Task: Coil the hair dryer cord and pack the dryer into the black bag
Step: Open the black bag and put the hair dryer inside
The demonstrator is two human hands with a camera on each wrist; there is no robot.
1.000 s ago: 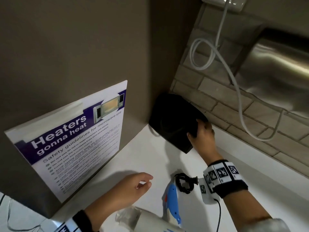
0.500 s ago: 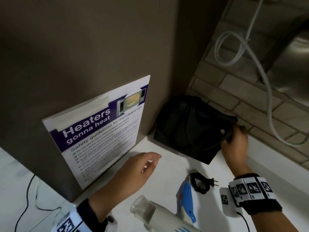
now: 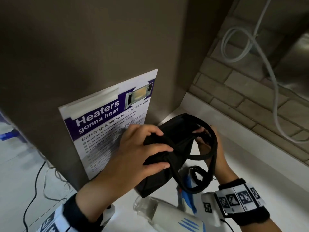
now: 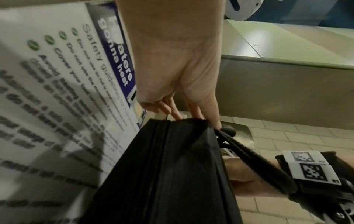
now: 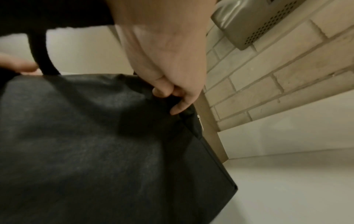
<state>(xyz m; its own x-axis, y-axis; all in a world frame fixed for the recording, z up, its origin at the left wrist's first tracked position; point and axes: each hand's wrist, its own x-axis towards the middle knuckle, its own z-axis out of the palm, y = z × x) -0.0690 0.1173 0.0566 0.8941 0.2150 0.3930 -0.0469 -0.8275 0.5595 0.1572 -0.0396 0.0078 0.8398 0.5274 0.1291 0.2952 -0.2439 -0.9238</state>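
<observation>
— Black fabric is bunched under the left hand [image 3: 142, 153]; its fingers curl over the near edge of the black bag [image 3: 168, 156] and clamp it, handle strap included.

— And the right hand [image 3: 212, 148]?

— It pinches the far edge of the bag's mouth between thumb and fingers; the right wrist view shows the cloth caught there. Between them the two hands hold the bag up off the white counter [image 3: 250, 173], and the mouth looks only partly spread.

— Where is the hair dryer [image 3: 167, 215]?

— Lying on the counter just below the bag, white with blue stripes, untouched. Its cord [image 3: 198, 174] sits beside it in a small black bundle, so I judge the coiling done.

— So which step is this?

— Opening the bag, I'd say. Next, the mouth needs pulling wide and one hand must let go to fetch the dryer. The loose straps [image 3: 200, 164] dangle over the opening and could snag.

— Anything behind?

— A microwave safety poster [image 3: 107, 124] leaning on the grey panel, and a white cable [image 3: 275, 91] along the brick wall.
</observation>
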